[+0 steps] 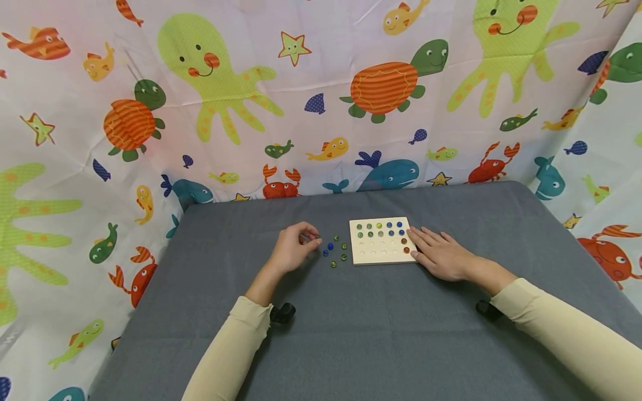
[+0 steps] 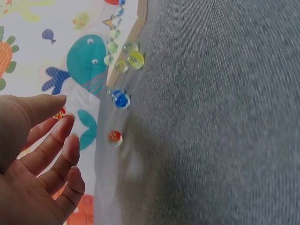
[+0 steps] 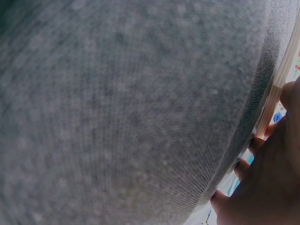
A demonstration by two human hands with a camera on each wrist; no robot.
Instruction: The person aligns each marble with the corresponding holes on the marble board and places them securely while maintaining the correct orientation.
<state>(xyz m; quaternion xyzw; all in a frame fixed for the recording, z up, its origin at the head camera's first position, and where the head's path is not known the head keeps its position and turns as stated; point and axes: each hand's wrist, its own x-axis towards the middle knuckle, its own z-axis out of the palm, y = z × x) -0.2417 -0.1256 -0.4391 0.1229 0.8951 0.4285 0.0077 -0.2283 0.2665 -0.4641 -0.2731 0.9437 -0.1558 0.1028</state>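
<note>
My left hand (image 1: 296, 245) pinches an orange-red marble (image 2: 60, 113) between thumb and fingertips, raised over the cloth. A second orange-red marble (image 2: 115, 137) lies on the cloth close to that hand. To its right are two loose blue marbles (image 1: 325, 253) and several green-yellow marbles (image 1: 344, 257). A pale wooden board (image 1: 371, 257) with rows of round hollows lies beyond them. Green, yellowish and blue marbles fill its two far rows; two orange-brown marbles (image 1: 406, 250) sit at the right end of the nearer rows. With fingers extended, my right hand (image 1: 443, 258) rests against the board's right edge.
A grey cloth (image 1: 371, 323) covers the table. Behind and beside it hangs a white curtain (image 1: 311, 125) printed with sea animals. Each wrist carries a black strap (image 1: 283, 313) at the sleeve cuff.
</note>
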